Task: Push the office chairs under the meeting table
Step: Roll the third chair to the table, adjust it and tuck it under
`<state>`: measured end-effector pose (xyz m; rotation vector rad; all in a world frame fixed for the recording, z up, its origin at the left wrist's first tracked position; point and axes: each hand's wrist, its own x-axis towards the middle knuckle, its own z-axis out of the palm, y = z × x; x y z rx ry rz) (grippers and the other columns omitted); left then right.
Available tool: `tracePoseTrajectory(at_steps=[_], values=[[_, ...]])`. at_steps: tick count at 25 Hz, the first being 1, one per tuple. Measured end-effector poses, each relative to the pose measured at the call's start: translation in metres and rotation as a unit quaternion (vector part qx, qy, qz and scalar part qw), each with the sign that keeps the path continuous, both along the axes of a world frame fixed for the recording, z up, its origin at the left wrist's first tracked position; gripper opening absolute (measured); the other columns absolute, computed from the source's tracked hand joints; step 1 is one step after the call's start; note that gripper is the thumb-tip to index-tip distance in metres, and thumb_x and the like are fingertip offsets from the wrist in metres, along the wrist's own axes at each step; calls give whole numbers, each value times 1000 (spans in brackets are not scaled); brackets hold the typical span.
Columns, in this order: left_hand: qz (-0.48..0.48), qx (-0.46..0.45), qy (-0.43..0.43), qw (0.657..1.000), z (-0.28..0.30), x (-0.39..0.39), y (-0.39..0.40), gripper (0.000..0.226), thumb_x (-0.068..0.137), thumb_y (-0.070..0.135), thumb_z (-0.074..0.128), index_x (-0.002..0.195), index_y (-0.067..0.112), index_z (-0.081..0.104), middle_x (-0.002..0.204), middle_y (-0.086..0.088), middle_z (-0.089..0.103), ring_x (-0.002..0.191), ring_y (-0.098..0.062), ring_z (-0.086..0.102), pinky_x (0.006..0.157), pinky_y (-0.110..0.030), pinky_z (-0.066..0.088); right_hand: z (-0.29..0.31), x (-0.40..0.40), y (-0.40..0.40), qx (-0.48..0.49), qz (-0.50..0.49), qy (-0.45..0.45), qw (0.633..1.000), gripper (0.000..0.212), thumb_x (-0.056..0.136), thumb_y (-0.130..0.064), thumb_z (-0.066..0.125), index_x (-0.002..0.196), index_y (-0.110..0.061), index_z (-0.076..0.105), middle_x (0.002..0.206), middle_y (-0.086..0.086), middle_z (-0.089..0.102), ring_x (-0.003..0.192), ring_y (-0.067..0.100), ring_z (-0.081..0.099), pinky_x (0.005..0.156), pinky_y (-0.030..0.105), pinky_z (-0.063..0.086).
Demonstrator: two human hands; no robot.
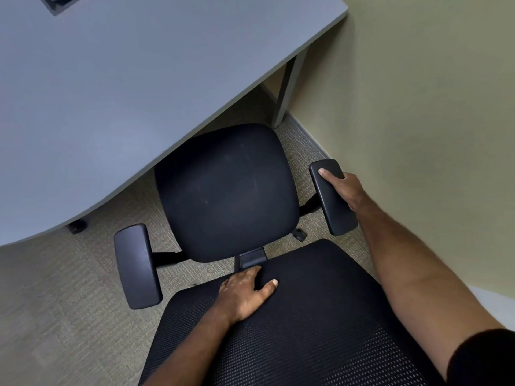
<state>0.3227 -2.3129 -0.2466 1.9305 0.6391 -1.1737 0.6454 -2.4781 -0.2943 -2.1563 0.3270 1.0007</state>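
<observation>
A black office chair [225, 190] stands just below me, its seat front tucked a little under the edge of the grey meeting table [125, 87]. My left hand [245, 293] grips the top edge of the mesh backrest [306, 330], thumb on the near side, fingers curled over the far side. My right hand [342, 188] is closed around the chair's right armrest [333, 199], thumb lying on top of the pad. The left armrest [136, 264] is free and sits outside the table edge.
A pale green wall [418, 121] runs close along the right side of the chair. A grey table leg [287, 90] stands by the wall ahead. A caster [76, 227] of another chair shows under the table at left. Beige carpet [69, 302] covers the floor.
</observation>
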Motion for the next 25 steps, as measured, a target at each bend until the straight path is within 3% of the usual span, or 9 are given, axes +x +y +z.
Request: tracePoseTrajectory(at_steps=[3,6,10,12,19,25], values=[[17,0,-7,1000,7,-1,3,81,95,79,40,161,33,30,165,0,39,152,-22,33,124,-46,26,11,-15,8,-46,35,-91,994,64,93,-61,71,129,-9,64,124,10,70,112,32,67,101,48,55],[37,-9,1,999,10,-4,7,81,95,77,43,161,31,33,162,-3,43,149,-25,39,122,-46,31,25,-25,21,-92,80,-145,982,68,100,-49,67,147,-3,48,147,19,56,134,39,54,113,50,45],[43,5,10,999,20,-14,17,83,95,77,45,159,25,37,161,-7,45,147,-27,42,121,-44,33,55,-46,41,-190,255,-124,940,84,104,-39,63,165,-3,18,173,18,18,156,40,24,126,49,26],[49,10,8,999,33,-25,23,84,95,77,45,159,24,36,162,-6,43,148,-27,41,121,-43,33,75,-63,49,-187,332,-94,920,80,105,-36,61,166,-7,18,176,14,9,158,38,23,126,50,28],[49,6,0,999,73,-52,36,83,94,74,50,159,24,38,160,-6,46,147,-27,43,121,-41,34,138,-116,60,-191,462,-77,862,74,106,-40,58,164,-8,25,171,12,25,153,34,35,122,48,35],[1,2,-33,999,115,-73,34,81,97,73,45,159,21,38,161,-10,45,146,-29,44,120,-39,34,182,-163,55,-182,480,-84,854,66,103,-40,62,157,-9,40,161,14,45,145,32,48,118,45,41]])
